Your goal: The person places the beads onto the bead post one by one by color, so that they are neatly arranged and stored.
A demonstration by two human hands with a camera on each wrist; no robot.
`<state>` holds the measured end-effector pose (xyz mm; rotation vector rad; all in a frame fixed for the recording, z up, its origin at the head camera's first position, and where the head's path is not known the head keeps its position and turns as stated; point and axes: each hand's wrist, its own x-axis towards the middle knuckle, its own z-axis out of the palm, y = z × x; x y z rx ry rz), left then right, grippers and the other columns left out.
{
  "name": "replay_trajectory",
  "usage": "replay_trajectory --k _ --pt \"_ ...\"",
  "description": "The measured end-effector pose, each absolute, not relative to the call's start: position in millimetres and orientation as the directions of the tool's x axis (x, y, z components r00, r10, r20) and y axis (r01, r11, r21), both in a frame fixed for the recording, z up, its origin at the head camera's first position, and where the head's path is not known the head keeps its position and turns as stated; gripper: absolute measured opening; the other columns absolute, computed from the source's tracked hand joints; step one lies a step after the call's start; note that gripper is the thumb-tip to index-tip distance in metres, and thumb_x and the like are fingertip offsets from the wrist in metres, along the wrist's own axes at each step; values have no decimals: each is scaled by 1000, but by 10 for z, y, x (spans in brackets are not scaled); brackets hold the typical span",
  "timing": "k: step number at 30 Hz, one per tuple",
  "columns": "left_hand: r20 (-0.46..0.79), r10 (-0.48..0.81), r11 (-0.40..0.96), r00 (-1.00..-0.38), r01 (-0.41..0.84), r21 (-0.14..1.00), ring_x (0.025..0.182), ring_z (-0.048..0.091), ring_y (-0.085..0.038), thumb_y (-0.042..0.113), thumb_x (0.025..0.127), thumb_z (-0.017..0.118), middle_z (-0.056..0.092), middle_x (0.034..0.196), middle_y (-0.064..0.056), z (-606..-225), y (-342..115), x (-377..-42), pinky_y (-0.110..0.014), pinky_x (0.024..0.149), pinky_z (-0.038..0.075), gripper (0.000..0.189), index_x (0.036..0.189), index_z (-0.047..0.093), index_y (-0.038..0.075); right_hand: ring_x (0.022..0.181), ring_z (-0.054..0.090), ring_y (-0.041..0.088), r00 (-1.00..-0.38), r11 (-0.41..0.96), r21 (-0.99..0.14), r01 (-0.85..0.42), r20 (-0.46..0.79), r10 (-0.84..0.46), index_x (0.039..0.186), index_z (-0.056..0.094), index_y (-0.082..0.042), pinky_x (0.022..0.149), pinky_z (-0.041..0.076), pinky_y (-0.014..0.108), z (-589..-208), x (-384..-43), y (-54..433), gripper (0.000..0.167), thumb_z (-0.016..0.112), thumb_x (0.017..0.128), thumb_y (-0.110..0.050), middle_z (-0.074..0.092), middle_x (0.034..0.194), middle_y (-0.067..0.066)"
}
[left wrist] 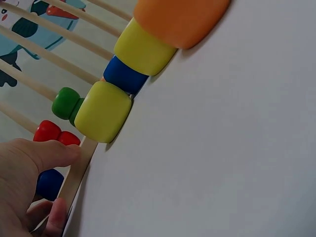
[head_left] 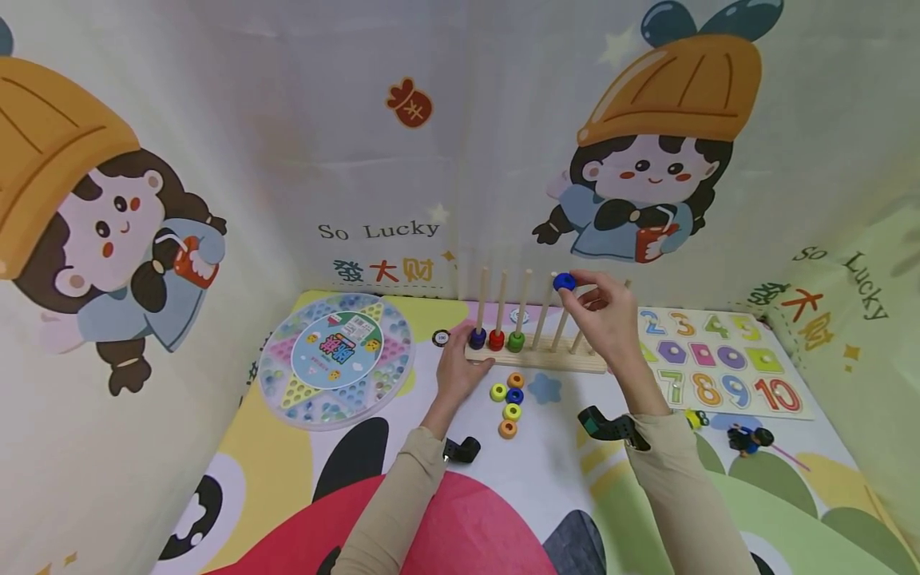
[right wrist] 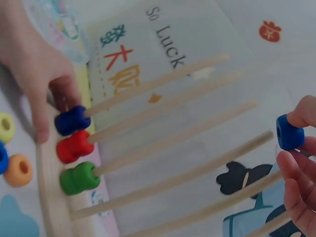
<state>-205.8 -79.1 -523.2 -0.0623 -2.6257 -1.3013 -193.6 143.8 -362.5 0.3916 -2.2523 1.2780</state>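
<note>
Our right fingers (head_left: 591, 278) pinch a blue bead (head_left: 564, 282); our left fingers (head_left: 458, 343) grip the peg rack (head_left: 539, 359) beside its blue, red and green beads (head_left: 497, 341), cartoon-printed surface (head_left: 549, 435) beneath.

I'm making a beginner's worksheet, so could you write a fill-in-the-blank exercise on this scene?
The right hand pinches a ____ bead.
The hand touching the wooden rack is the ____ one.
Red beads sit between dark blue beads and ____ beads.
Of five loose beads, exactly ____ are yellow.
Missing words: blue; left; green; two.
</note>
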Motion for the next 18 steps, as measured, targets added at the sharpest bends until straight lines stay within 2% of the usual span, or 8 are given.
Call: replay_trajectory --k 3,10,18 --pt "204 -55 611 -977 128 781 129 50 -31 23 77 84 51 140 -13 -5233 -797 -2057 -47 105 42 70 138 54 6 71 57 11 -821 523 -707 -476 571 23 116 69 1 64 45 11 -3563 -1965 1384 30 74 88 -10 66 105 16" --pt "197 -57 619 -979 120 776 131 48 -32 24 78 84 48 144 -12 -5268 -787 -2071 -48 104 43 72 140 53 7 72 62 28 -826 616 -652 -442 564 5 117 68 2 63 42 11 -3498 -2029 1312 30 72 89 -10 63 105 19" --pt "197 -61 621 -979 118 775 132 47 -30 25 78 84 48 145 -11 -5281 -796 -2078 -47 105 43 71 140 53 9 71 64 31 -824 645 -632 -429 567 8 115 69 4 61 38 6 -3488 -2053 1292 30 71 89 -11 64 105 20"
